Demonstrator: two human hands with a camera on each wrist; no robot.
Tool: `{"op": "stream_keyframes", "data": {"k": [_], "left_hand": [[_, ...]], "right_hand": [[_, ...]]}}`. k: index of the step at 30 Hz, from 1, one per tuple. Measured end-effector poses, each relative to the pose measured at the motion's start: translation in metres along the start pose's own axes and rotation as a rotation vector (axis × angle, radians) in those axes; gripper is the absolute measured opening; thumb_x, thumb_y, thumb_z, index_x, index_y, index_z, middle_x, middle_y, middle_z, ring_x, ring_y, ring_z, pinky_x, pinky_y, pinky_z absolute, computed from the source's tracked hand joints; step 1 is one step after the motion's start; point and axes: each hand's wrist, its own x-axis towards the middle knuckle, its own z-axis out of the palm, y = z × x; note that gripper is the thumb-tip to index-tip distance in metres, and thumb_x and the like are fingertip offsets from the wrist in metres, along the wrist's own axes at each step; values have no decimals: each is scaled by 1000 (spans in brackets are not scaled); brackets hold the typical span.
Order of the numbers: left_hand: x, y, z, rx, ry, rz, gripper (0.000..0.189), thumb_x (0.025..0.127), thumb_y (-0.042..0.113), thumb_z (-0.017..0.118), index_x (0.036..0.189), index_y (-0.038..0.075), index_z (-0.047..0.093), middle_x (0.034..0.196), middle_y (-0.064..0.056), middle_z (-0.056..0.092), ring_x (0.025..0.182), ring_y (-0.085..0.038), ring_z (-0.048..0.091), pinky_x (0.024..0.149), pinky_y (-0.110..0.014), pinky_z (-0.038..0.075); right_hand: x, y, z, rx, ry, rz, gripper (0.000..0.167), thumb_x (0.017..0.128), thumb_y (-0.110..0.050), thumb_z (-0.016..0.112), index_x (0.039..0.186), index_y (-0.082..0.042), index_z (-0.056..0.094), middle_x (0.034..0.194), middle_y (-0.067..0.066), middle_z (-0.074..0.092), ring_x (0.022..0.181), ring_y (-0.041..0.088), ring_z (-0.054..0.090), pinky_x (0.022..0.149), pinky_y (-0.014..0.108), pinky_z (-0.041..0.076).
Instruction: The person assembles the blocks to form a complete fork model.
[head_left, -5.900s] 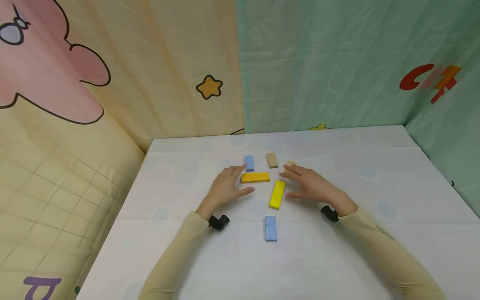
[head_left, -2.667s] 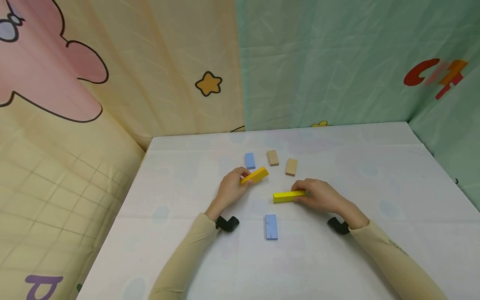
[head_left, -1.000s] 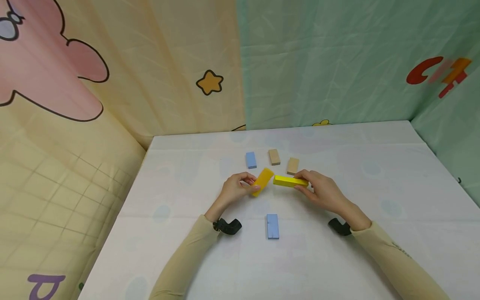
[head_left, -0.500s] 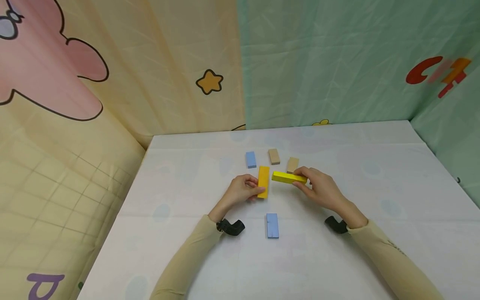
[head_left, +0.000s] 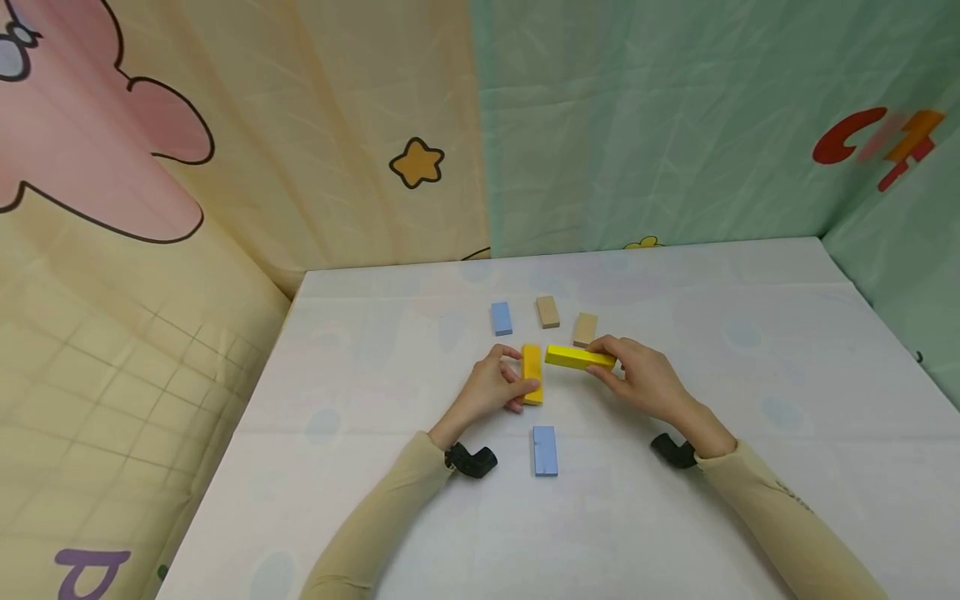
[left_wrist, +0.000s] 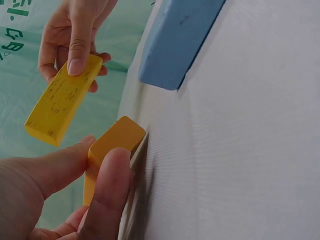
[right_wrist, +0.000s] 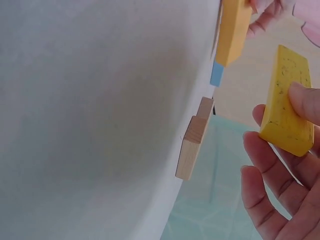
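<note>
My left hand (head_left: 489,388) pinches an orange-yellow wooden block (head_left: 531,360), its long side pointing away from me. In the left wrist view this block (left_wrist: 117,137) sits between thumb and finger, close to the tabletop; whether it touches is unclear. A brighter yellow block (head_left: 572,357) with dark scuffs (right_wrist: 287,95) is gripped by my right hand (head_left: 641,379), held above the table and lying roughly crosswise. The two blocks are apart, with a small gap. Nearest to me lies a blue block (head_left: 545,451), below the hands.
Behind the hands lie a smaller blue block (head_left: 501,318) and two plain wood blocks, one in the middle (head_left: 547,312) and one (head_left: 585,329) close to the right hand. All rest on a white-covered table (head_left: 360,350). Patterned curtains (head_left: 637,125) hang around it.
Both hands, bare at first, took the orange-yellow and yellow blocks off the table. The left hand turned its block lengthwise, then shifted slightly right and nearer to me. The right hand barely moved lately.
</note>
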Motion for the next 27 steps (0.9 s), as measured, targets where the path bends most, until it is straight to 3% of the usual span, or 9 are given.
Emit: {"op": "stream_keyframes", "data": {"k": [9,21,27], "left_hand": [[-1,1,6,-28,-6,14,43,82,21,77,109,2,48,71,-7,62,51,-19,64,49,-30,53],[-6,2,9,152,23,24,37,83,31,74,104,8,54,59,-3,59,42,-16,57,44,-29,50],[-9,1,5,229,39,88,38,83,29,75,107,7,55,61,3,60,44,-13,56,46,-25,47]], "right_hand": [[0,-1,-1,-4,10,0,27,84,-15,74,107,-6,62,96,7,65,77,18,56,62,34,47],[0,-1,0,-3,-6,13,27,84,-16,74,106,-6,62,97,7,65,77,17,56,63,34,47],[2,0,-1,21,-7,25,26,84,-15,74,106,-5,62,95,7,65,75,18,55,63,33,47]]}}
